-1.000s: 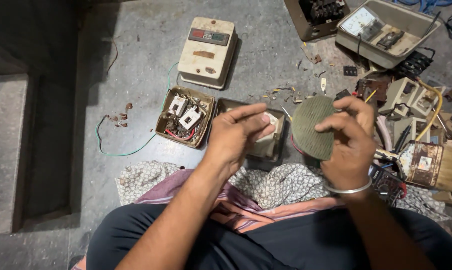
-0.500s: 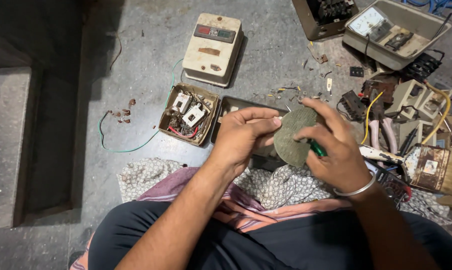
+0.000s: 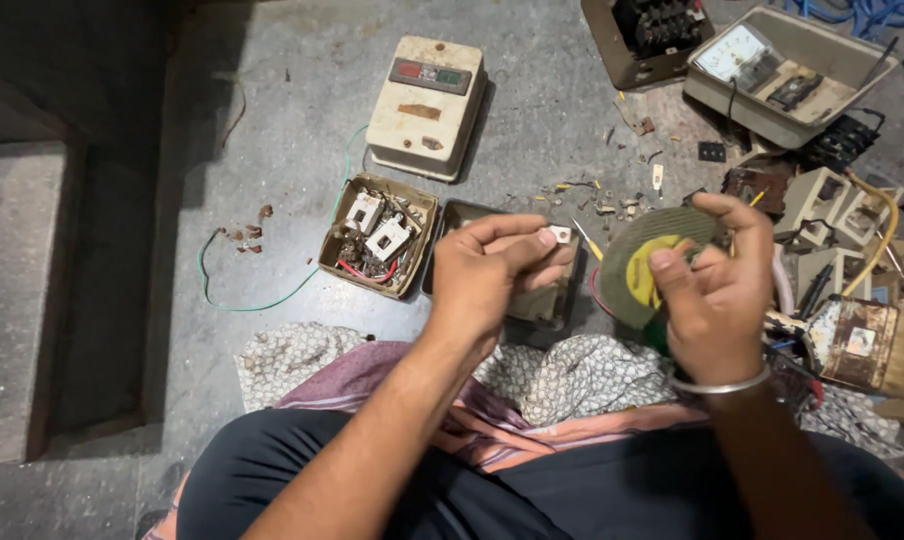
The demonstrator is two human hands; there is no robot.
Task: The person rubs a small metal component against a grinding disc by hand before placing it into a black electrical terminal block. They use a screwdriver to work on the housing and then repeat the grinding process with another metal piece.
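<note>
My left hand (image 3: 487,275) pinches a small white part (image 3: 560,235) between thumb and forefinger, over a dark open tray (image 3: 552,300) on the floor. My right hand (image 3: 717,295) grips a round grey-green disc (image 3: 622,270) with a yellow centre, held upright just right of the left hand. A bit of green (image 3: 657,335), which looks like a tool handle, shows under the right palm. A metal bangle circles my right wrist. The two hands are a little apart.
A small open box of white switch parts and red wires (image 3: 377,235) sits left of the tray. A cream box with red and green buttons (image 3: 427,95) lies behind. Loose electrical parts, a grey meter box (image 3: 782,75) and a rusty cylinder (image 3: 872,345) crowd the right. A green wire (image 3: 262,295) trails left.
The hands came together at the disc, then drew apart. The disc has turned so its yellow centre now faces me. The left hand now shows a small white part.
</note>
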